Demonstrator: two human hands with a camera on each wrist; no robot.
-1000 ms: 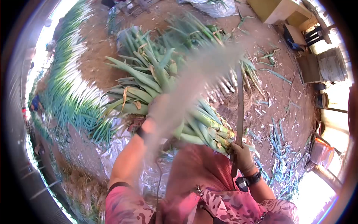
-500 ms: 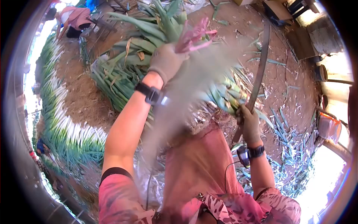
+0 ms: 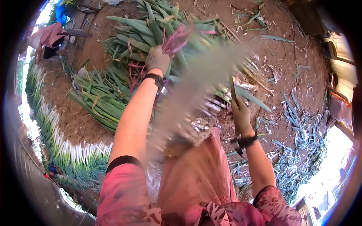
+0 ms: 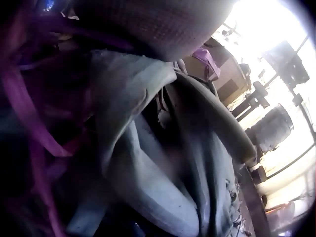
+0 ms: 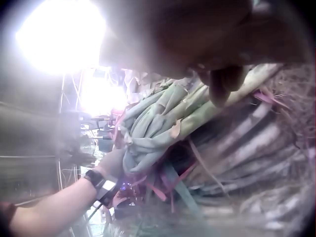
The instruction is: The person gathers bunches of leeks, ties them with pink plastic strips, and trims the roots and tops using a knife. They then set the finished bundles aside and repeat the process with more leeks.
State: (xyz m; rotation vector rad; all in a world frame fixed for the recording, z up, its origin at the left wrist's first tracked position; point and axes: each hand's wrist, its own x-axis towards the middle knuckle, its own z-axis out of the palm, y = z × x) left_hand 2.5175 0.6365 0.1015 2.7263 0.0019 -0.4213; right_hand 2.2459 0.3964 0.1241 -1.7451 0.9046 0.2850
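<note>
Pink strips [image 3: 176, 40] stick out of the gloved left hand [image 3: 157, 60], which grips them over long green leaves [image 3: 141, 30]. In the left wrist view the folded leaves [image 4: 148, 182] lie just below the glove [image 4: 163, 29], with pink strips [image 4: 32, 116] beside them. The gloved right hand [image 3: 241, 117] holds a dark flat blade [image 3: 232, 87] pointing away from the body. From the right wrist, the left hand [image 5: 112, 163] is at the bent leaf end of a bunch [image 5: 158, 121]. A blurred smear hides the middle of the head view.
More leafy bunches [image 3: 100, 100] lie left of the hands, pale stalks [image 3: 256, 75] to the right. A long row of white-stemmed plants [image 3: 75, 154] curves along the left. Cut leaf scraps [image 3: 290, 162] cover the ground at right. Another person [image 3: 51, 37] bends over at upper left.
The right hand has moved up with the blade and off the bunch's end. The left hand, earlier on the leaves, came up with pink strips. The view has shifted, bringing another person in at left.
</note>
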